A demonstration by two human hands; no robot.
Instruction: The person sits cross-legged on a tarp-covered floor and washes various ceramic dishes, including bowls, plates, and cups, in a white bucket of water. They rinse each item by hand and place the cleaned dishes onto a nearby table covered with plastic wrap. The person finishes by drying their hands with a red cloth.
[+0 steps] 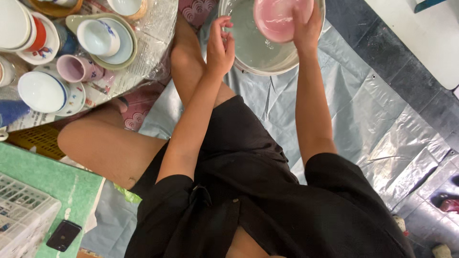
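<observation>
Pink glossy bowl [279, 18], wet, over basin [248, 52]

Right hand [306, 26] dips pink bowl [279, 19] in basin [248, 62], seemingly.

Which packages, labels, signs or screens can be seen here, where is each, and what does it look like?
Phone: a small dark rectangle with a blank black screen, lying on the green surface at the lower left.
Printed paper: pale sheets under clear plastic, spread beneath the cups and bowls at the upper left.
No packages or signs show.
</observation>
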